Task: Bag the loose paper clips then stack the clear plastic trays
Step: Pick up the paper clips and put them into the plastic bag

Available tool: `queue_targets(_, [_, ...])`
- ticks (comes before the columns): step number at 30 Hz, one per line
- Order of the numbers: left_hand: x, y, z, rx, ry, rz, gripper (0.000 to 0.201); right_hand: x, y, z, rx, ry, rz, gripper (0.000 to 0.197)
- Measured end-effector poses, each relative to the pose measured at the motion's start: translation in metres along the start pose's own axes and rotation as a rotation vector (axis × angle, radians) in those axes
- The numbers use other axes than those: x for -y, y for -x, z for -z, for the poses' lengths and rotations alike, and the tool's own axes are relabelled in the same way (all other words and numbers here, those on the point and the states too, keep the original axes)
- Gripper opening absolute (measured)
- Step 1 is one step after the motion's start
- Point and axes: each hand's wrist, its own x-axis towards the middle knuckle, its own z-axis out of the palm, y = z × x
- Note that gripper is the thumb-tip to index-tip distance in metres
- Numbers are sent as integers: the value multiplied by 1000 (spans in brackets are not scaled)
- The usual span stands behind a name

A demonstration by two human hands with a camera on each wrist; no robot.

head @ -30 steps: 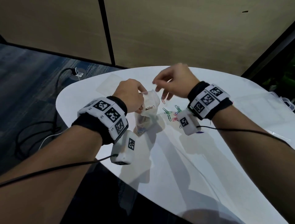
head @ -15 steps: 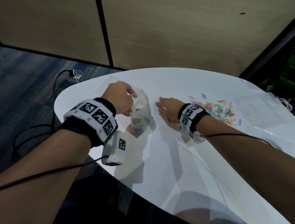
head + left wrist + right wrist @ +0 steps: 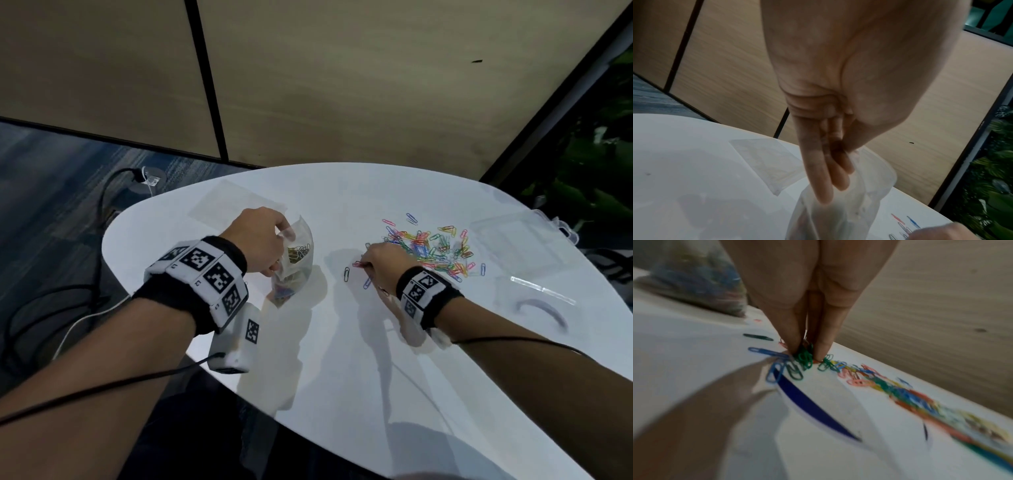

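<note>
Two hands are in view. The left hand (image 3: pixel 258 241), left of centre in the head view, pinches the rim of one clear plastic bag (image 3: pixel 295 255) between thumb and fingers and holds its mouth open; the left wrist view shows the remaining fingers (image 3: pixel 819 175) straight along the bag's side. The bag stands on the white table (image 3: pixel 342 359) and already contains a mass of coloured paper clips.

The right hand (image 3: pixel 382 262), at frame centre, reaches down to the table with its fingertips (image 3: pixel 793 344) closed on a small cluster of green paper clips (image 3: pixel 803 357) at the near-left edge of the loose pile (image 3: pixel 431 251). The pile holds too many clips to count. Three stray clips lie apart near the hand, including one dark clip (image 3: pixel 347 274) to its left.

One clear plastic tray (image 3: pixel 517 240) sits at the right of the frame, just beyond the pile; its outline is faint. A flat clear sheet or bag (image 3: pixel 236 200) lies beyond the left hand; which it is cannot be determined. A clear strip (image 3: pixel 543 290) lies at lower right. The right wrist view is motion-blurred, so the pile smears into coloured streaks there.
</note>
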Motion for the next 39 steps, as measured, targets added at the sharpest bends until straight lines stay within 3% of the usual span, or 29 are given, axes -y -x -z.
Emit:
queue_targets(5, [-4,1,-7,54,-6,-37,25,-12,2,21,-150,-475,-411,14])
queue_targets(7, [-4,0,-9,60,-1,-32,24,-14,1,36,-151,-638,-496,13])
queue_targets(10, [-4,-1,-9,59,-16,-26,23,-5,-5,73,-167,-1064,-492,9])
queue_targets(13, [-5,-3,-7,36,-27,-46,23,19,-5,115,-121,-1499,-310,21])
queue_targets(15, [-6,-4,-6,18,-8,-48,25,37,-3,131,1,-1582,-191,24])
queue_targets(18, [-8,-4,-3,4,71,-19,22,63,-4,135,139,-1333,-99,17])
queue_targets(20, [-9,-3,0,-6,120,-11,20,77,-7,130,81,-926,-73,16])
queue_targets(22, [-7,-2,4,-11,145,-9,20,91,-8,128,25,-703,-24,25])
queue_targets(24, [-3,-1,11,-23,145,0,20,100,-7,130,8,-720,45,28])
queue_targets(26, [5,1,22,-46,135,21,19,101,-9,134,-57,-884,64,27])
queue_targets(28, [17,3,35,-76,125,41,20,92,-17,134,-169,-1082,-14,30])
queue_targets(30, [31,7,46,-110,118,64,22,77,-35,122,-243,-1065,-106,33])
queue_targets(34, [52,9,62,-191,94,87,25,66,-74,76,-8,-504,-155,35])
queue_targets(36, [55,7,65,-210,109,92,25,76,-85,56,139,-409,-113,44])
queue_targets(39, [49,7,61,-197,107,67,23,94,-93,42,186,-319,-42,50])
